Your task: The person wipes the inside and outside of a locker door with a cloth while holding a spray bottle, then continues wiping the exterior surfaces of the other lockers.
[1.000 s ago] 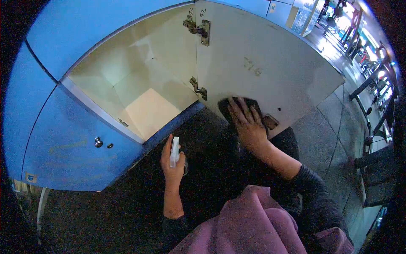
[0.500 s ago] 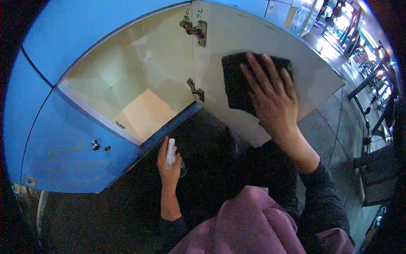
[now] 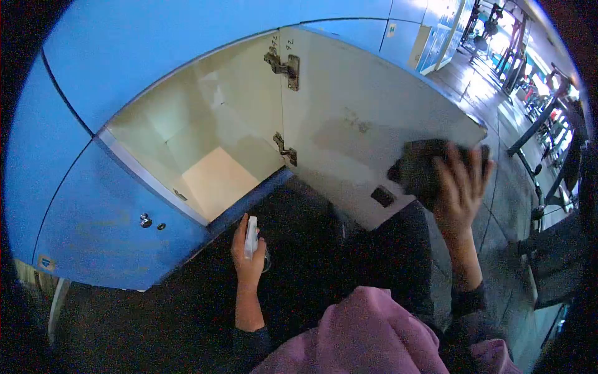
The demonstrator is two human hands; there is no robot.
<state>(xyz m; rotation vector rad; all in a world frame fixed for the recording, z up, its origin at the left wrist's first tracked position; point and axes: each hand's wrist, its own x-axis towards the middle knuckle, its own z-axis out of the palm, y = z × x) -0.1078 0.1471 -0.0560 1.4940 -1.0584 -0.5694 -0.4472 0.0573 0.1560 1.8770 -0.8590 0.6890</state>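
Observation:
My right hand [image 3: 460, 190] is at the lower outer corner of the open locker door [image 3: 349, 81]. Its fingers are spread, somewhat blurred, over a black cloth [image 3: 420, 165] that it holds against the door's pale inner face. Lower down, my left hand [image 3: 249, 255] is wrapped round a spray bottle with a white trigger head [image 3: 251, 237]; the clear bottle body is mostly hidden behind the fingers. Beside the door lies the pale locker compartment [image 3: 187, 124], with a light brown patch on its floor.
Two metal hinges [image 3: 288, 71] join the door to the locker. A dark rectangular fitting [image 3: 382, 196] and a smudge [image 3: 357, 121] show on the door. A shut blue locker door [image 3: 112, 218] with a knob stands at left. Gym equipment [image 3: 548, 118] stands at far right.
My right hand and the cloth have slid right and down across the door, uncovering the smudge and the dark fitting. The left hand still holds the spray bottle; the view has shifted slightly.

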